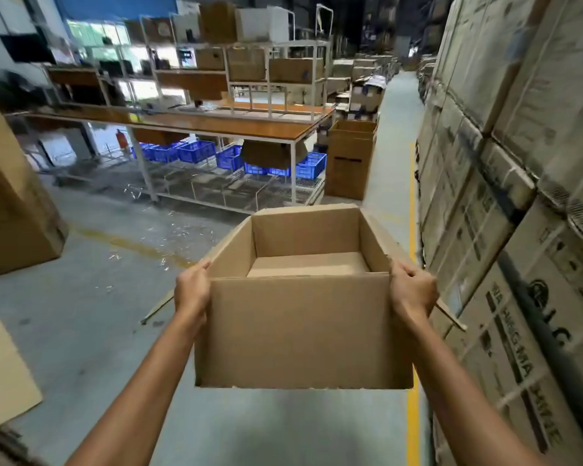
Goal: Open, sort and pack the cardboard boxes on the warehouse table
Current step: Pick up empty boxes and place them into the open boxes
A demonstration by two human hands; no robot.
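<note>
Stacked cartons (519, 169) wall off the right, and the grey floor (91, 338) lies open ahead and left. The plain brown box (303, 331), top open, hangs in mid-air over the floor, left hand (192, 292) and right hand (413, 292) clamped on its 2 near corners.

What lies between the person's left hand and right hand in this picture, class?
The open cardboard box, seen in the head view: the left hand grips its left top corner, the right hand its right.

Open cardboard box (300, 331) between both hands
</note>
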